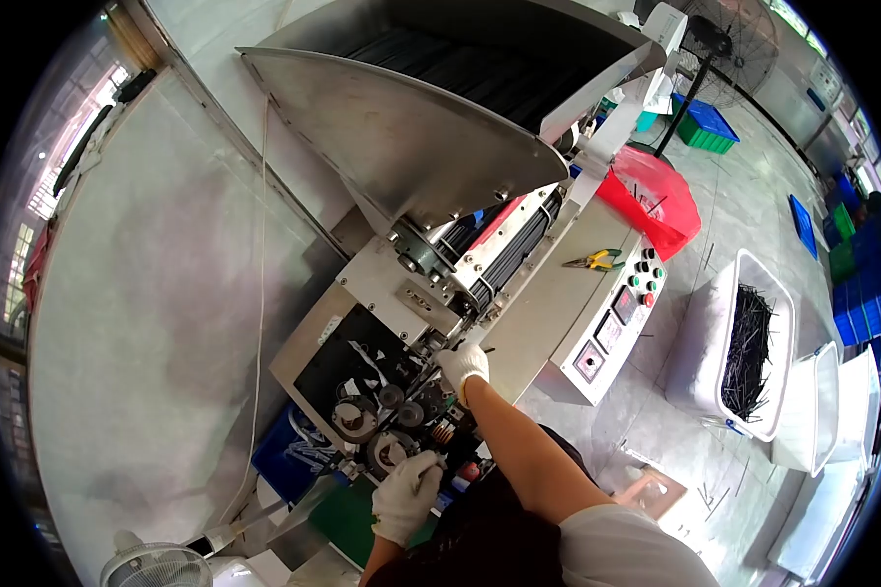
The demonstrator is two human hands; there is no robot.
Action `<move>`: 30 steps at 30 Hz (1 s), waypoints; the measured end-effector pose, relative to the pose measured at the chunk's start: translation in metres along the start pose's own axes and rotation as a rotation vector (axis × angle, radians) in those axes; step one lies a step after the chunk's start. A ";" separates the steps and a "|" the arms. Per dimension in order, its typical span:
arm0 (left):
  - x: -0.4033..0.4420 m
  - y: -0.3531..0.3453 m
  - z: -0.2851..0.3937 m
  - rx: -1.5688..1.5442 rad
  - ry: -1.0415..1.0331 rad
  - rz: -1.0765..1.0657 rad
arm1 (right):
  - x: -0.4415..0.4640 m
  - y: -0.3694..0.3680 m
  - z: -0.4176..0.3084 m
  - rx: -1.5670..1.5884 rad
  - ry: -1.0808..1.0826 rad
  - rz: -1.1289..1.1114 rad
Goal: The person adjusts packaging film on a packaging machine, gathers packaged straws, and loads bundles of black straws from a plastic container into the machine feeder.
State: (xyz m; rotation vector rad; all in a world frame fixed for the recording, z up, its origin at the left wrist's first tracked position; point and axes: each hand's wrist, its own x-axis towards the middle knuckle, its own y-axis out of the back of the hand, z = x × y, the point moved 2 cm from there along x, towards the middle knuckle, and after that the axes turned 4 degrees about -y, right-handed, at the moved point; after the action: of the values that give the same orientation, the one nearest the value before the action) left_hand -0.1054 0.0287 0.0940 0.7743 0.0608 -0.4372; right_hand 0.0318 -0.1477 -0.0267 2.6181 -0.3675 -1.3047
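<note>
My right hand [463, 368], in a white knit glove, reaches into the metal machine [382, 279] just below its feed channel. Its fingers are drawn together at the mechanism, and what they grip is too small to make out. A short dark stick end shows beside the glove. Lower down, my left hand [407, 497], also gloved, has curled fingers beside the round wheels [387, 452]; anything inside them is hidden. Black sticks [519, 252] lie lengthwise in the feed channel. Above it, a big steel hopper [411, 127] contains many more dark sticks.
Yellow-handled pliers [597, 260] lie on the machine top, left of the control buttons [646, 277]. A red bag [651, 201] hangs behind. On the floor at right stands a white bin [700, 342] of black sticks. A fan [157, 565] is at lower left.
</note>
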 end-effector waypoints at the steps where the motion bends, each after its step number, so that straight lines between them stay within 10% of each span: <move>1: 0.000 -0.001 0.000 -0.019 -0.020 0.017 | 0.021 -0.010 0.016 0.132 -0.036 -0.018; 6: -0.006 0.004 0.002 -0.044 -0.098 0.138 | -0.007 0.041 -0.018 0.228 -0.144 0.075; 8: -0.008 0.009 0.002 -0.085 -0.064 0.132 | 0.035 0.083 -0.012 -0.250 0.166 0.102; 10: -0.012 0.010 -0.002 -0.050 -0.065 0.162 | 0.028 0.147 -0.022 0.376 0.150 0.292; 15: -0.021 0.005 -0.019 -0.019 -0.145 0.283 | -0.139 0.273 -0.109 0.120 0.681 0.673; 20: -0.018 -0.011 -0.036 0.052 -0.231 0.255 | -0.330 0.283 -0.184 0.009 1.696 1.272; 23: -0.009 -0.005 -0.019 0.038 -0.405 0.402 | -0.344 0.270 -0.233 -0.396 1.863 1.187; 28: 0.017 0.031 0.025 0.054 -0.350 0.305 | -0.248 0.245 -0.286 -1.077 1.404 0.941; 30: 0.018 0.049 0.029 0.033 -0.224 0.270 | -0.267 0.232 -0.256 -0.499 1.520 0.775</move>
State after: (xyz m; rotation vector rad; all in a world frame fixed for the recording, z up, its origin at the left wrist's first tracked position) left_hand -0.0721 0.0331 0.1432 0.7498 -0.2586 -0.2664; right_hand 0.0509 -0.2716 0.3912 1.9144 -0.5291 0.7663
